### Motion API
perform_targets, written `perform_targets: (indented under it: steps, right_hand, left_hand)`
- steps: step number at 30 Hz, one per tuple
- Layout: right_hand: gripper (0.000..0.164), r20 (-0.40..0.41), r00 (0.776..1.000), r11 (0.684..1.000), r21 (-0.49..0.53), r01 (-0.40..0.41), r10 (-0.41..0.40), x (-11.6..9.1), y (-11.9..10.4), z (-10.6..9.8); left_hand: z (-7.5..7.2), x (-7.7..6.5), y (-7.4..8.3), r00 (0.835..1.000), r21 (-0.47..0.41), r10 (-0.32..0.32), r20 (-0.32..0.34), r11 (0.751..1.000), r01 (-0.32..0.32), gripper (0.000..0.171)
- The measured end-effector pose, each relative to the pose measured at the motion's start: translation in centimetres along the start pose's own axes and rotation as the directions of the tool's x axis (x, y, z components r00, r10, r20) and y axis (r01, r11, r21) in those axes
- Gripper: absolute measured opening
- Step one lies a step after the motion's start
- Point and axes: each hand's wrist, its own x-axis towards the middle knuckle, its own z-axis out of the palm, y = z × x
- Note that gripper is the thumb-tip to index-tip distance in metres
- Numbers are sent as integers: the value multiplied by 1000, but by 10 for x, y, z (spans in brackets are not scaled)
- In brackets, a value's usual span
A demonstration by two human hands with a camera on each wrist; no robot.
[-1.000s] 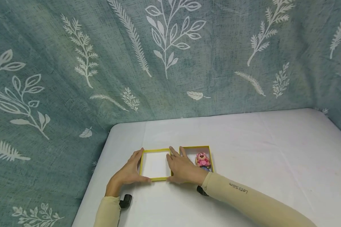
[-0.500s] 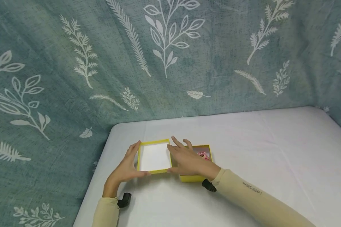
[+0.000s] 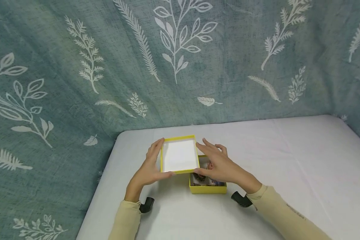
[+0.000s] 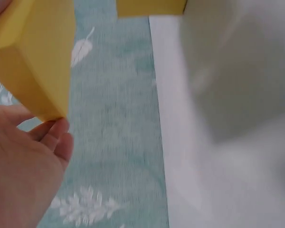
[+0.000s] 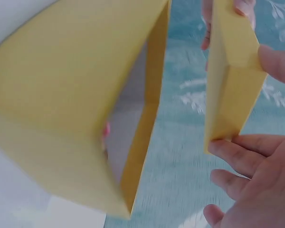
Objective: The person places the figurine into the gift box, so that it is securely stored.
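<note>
Both hands hold a shallow yellow box lid (image 3: 180,155) in the air, its white inside facing up toward the head camera. My left hand (image 3: 148,170) grips the left side, thumb along the near edge. At the opposite side, my right hand (image 3: 220,165) pinches the lid between thumb and fingers. Below and to the right stands a deeper yellow box (image 3: 208,190) with its top uncovered. Small figures (image 3: 201,177) show inside it, partly hidden by the lid and right hand. In the right wrist view the lid (image 5: 235,85) is apart from the box (image 5: 76,85).
A white cloth (image 3: 288,173) covers the table, which extends far to the right. Behind it and on the left hangs a green leaf-patterned curtain (image 3: 228,66). A black wrist mount (image 3: 241,200) sticks out beneath the right forearm; another (image 3: 147,205) is at the left wrist.
Both hands have raised the lid from the table and carried it right, so it now overlaps the box's left part in the head view. The box stays in place.
</note>
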Motion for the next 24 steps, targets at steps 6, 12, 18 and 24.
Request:
perform_targets:
  steps: [6, 12, 18, 24]
  right_hand:
    - [87, -15, 996, 995, 34, -89, 90, -18, 13, -16]
    - [85, -32, 990, 990, 57, -132, 134, -31, 23, -25]
    - [86, -12, 984, 979, 104, -175, 177, -36, 29, -26]
    - [86, -12, 978, 969, 136, -206, 209, -40, 32, -26]
  left_hand:
    - [23, 17, 11, 1000, -3, 28, -5, 1000, -28, 115]
    - [40, 30, 21, 998, -11, 64, -5, 998, -64, 116]
    - [51, 33, 21, 995, -43, 97, -26, 994, -98, 113]
    - [59, 34, 21, 994, -32, 109, -17, 994, -109, 114]
